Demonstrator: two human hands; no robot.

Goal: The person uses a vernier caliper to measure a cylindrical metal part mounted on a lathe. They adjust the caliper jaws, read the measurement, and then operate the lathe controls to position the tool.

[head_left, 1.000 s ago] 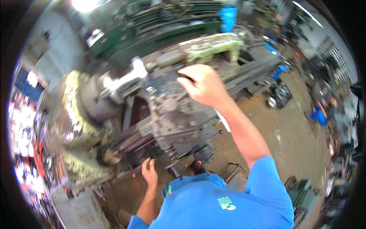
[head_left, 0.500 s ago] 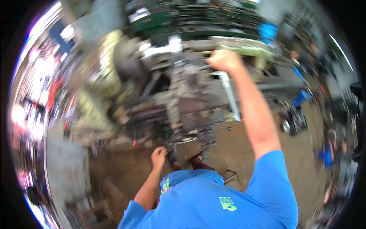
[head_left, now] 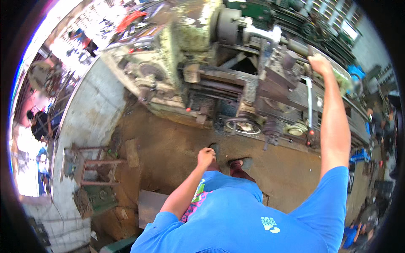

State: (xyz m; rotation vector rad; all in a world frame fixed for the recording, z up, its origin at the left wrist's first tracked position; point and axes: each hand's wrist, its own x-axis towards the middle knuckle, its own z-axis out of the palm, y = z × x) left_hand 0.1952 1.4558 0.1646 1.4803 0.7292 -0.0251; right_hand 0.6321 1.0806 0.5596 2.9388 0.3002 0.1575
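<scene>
My right arm is stretched out over a worn metal lathe. At its far end my right hand [head_left: 320, 64] is closed in a fist around the end of a lever handle [head_left: 303, 60] beside the tool post [head_left: 289, 59]. A shiny metal workpiece [head_left: 262, 33] extends from the chuck [head_left: 229, 26], left of the hand. Just below the fist runs a long silver lever [head_left: 310, 101]. Low in front of my body hangs my left hand [head_left: 206, 157], fingers curled in, with no object showing in it. The inside of each fist is hidden.
A handwheel [head_left: 243, 126] juts from the lathe's front. A low grey wall [head_left: 90, 95] curves along the left, with a rusty metal frame [head_left: 101, 170] beside it. Behind the lathe stands a green machine [head_left: 310, 29]. People are at the far left and lower right.
The view has swung left, so the lathe appears farther right and sharper. My right hand remains at the lever handle, and my left hand still hangs low with curled fingers.
</scene>
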